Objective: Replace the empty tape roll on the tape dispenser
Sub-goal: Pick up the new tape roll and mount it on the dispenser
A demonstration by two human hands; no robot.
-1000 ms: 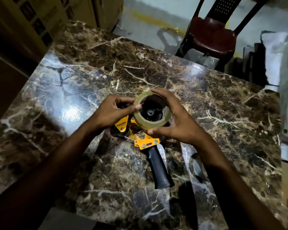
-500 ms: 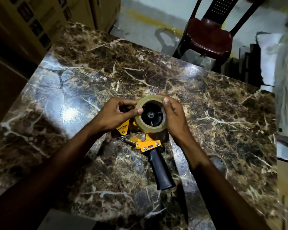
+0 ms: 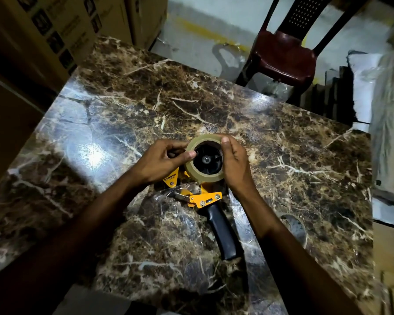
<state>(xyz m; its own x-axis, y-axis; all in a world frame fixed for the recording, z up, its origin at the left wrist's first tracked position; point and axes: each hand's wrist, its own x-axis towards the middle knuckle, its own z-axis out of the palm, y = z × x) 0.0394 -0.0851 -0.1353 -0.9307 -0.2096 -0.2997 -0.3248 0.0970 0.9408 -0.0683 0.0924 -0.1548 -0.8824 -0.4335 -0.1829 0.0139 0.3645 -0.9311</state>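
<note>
My left hand (image 3: 162,161) and right hand (image 3: 234,164) grip the tape roll (image 3: 197,176) from opposite sides. Its hole sits around the dispenser (image 3: 205,197) hub, facing me.

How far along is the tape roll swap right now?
Done: the tape roll sits over the black hub of the yellow tape dispenser, which lies on the marble table. In hand: the left hand and the right hand hold the roll's two sides, apparently seating it. Left: threading; a clear strip lies loose by the front. Full seating cannot be told.
</note>
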